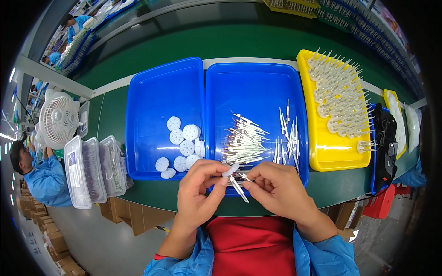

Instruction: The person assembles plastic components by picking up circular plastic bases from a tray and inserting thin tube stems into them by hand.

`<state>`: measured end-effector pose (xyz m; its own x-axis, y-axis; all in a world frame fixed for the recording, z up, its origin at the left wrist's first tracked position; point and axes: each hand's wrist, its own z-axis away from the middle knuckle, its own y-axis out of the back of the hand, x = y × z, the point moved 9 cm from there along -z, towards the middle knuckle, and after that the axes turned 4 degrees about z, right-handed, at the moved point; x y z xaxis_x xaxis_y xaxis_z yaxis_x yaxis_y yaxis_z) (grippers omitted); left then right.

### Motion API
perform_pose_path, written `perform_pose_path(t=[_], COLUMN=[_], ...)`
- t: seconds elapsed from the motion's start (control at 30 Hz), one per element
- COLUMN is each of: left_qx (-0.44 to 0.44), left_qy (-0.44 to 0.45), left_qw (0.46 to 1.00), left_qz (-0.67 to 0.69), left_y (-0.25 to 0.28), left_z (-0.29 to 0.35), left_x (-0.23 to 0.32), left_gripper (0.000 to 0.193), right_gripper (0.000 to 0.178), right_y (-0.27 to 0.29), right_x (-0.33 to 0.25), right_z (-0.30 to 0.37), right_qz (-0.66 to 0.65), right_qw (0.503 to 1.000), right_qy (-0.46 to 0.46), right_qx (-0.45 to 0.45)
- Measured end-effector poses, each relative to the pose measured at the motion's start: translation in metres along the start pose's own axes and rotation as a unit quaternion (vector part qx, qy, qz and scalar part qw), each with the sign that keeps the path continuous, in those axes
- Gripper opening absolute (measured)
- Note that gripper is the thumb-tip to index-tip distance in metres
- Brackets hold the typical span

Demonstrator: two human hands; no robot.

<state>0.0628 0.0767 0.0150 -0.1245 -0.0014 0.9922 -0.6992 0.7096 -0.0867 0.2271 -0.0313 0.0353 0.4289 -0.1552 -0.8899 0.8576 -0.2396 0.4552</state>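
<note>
Over the near edge of the middle blue tray (258,69), my left hand (202,184) pinches a small white disc (230,170). Several thin white rods (238,188) point down from that disc, toward me. My right hand (281,186) has its fingertips closed on another slim white rod (242,176), right beside the disc. Behind my hands, a loose heap of the same kind of rods (246,140), some with reddish ends, lies in the middle tray. In the left blue tray (161,78) there are several loose white discs (187,147) with notched faces.
A yellow tray (338,161) at the right carries discs filled with upright rods (338,96). Clear plastic boxes (78,175) and a white fan (59,117) stand at the left. Black cables (384,133) lie far right. A co-worker in blue (46,181) sits beyond the boxes.
</note>
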Motion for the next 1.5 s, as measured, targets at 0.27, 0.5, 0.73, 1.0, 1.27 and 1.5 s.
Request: perform_pose_path(t=[0.27, 0.5, 0.73, 1.0, 1.27, 1.5], left_qx=[0.002, -0.002, 0.016, -0.011, 0.003, 0.014], left_qy=[-0.017, -0.024, 0.01, -0.026, -0.038, -0.026], left_qw=[1.0, 1.0, 0.999, 0.999, 0.998, 0.999], left_qz=[0.002, -0.005, 0.051, -0.029, -0.039, -0.044], left_y=[0.003, 0.005, 0.008, 0.003, 0.003, 0.004], left_z=[-0.002, -0.002, 0.0, -0.003, -0.003, -0.002], left_x=[0.003, 0.006, -0.001, 0.007, 0.007, 0.005], left_gripper=[0.027, 0.027, 0.025, 0.027, 0.025, 0.02], right_gripper=[0.017, 0.019, 0.019, 0.016, 0.011, 0.011], right_y=[-0.001, -0.005, -0.002, -0.005, -0.01, -0.011], right_x=[-0.008, -0.006, -0.015, -0.005, -0.011, -0.017], right_z=[0.002, 0.002, 0.005, 0.001, 0.004, 0.009], right_qz=[0.012, -0.004, 0.0, -0.027, -0.007, -0.005], right_qw=[0.998, 0.999, 0.993, 0.996, 0.995, 0.988], right_qy=[0.045, 0.032, 0.084, 0.04, 0.075, 0.109], right_qx=[0.035, 0.037, 0.078, 0.081, 0.061, 0.106])
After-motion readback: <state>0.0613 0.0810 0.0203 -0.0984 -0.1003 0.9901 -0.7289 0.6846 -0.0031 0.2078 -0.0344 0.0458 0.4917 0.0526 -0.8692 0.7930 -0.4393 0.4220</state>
